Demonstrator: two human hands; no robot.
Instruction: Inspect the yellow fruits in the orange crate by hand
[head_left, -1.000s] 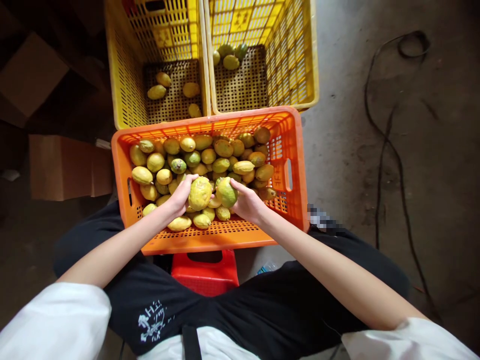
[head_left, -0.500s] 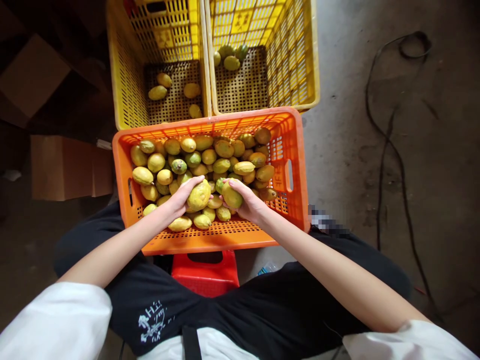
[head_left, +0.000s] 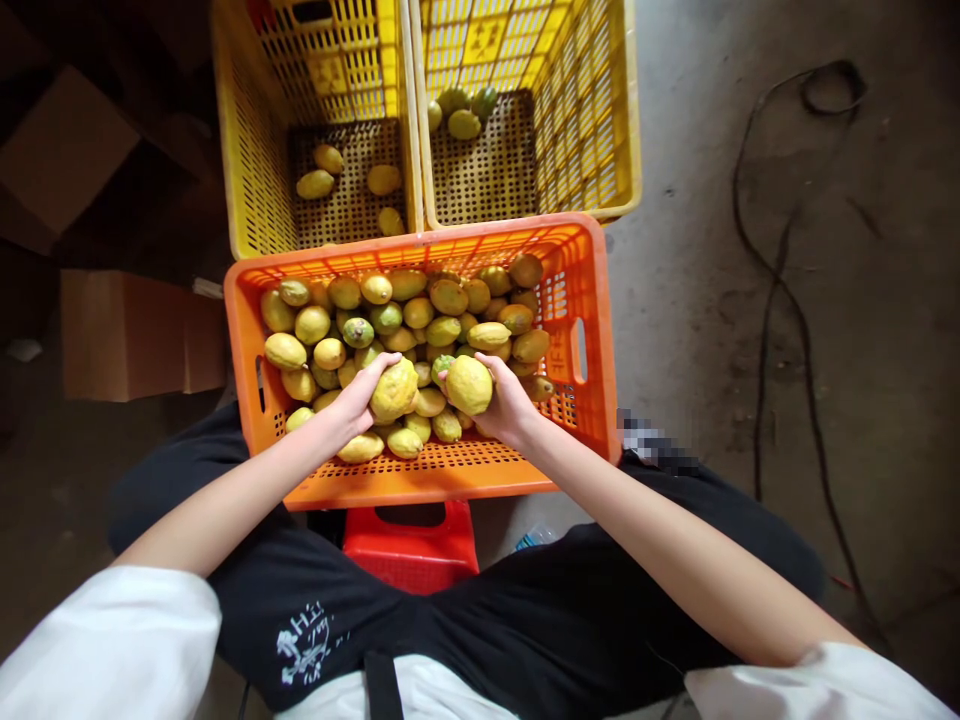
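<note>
An orange crate (head_left: 577,300) in front of me is filled with several yellow and green lemons. My left hand (head_left: 358,397) grips a yellow lemon (head_left: 394,389) over the near part of the pile. My right hand (head_left: 508,405) holds another yellow lemon (head_left: 469,384) beside it, its yellow side turned up. The two held fruits sit close together, just above the heap.
Two yellow crates stand behind the orange one: the left crate (head_left: 240,150) holds several yellow lemons, the right crate (head_left: 600,120) a few greener ones. A red stool (head_left: 412,545) is under the orange crate. Cardboard boxes (head_left: 127,335) lie at the left, a black cable (head_left: 780,280) at the right.
My right hand has turned its lemon from the green side to the yellow side and shifted slightly right. My left hand has tilted its lemon a little.
</note>
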